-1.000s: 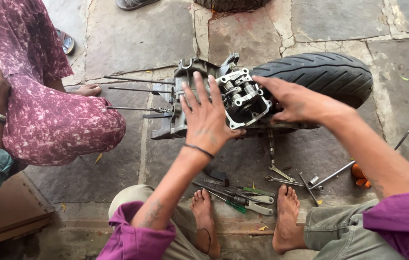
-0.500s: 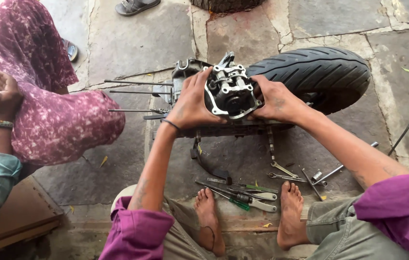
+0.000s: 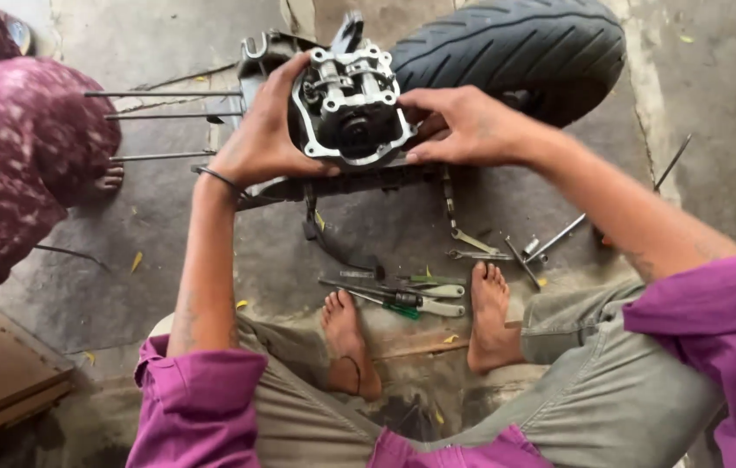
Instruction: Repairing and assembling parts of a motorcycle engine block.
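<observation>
Both hands gripping cylinder head point(image 3: 351, 108), seemingly lifted

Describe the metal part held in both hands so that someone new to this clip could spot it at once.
Find the black tyre at the top. Just left of it, the left hand and right hand hold up a cylinder head. Unlike the flat tools by the feet, it is a blocky silver casting with a dark centre.

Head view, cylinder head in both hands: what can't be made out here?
- Cylinder head: its underside and left side, hidden by the left hand.
- Engine case behind it: mostly covered by the cylinder head and both hands.
- Tyre: top cut off by the frame edge.
- Tools by the feet: too small to tell apart.
- Right hand: fingertips tucked behind the part.
</observation>
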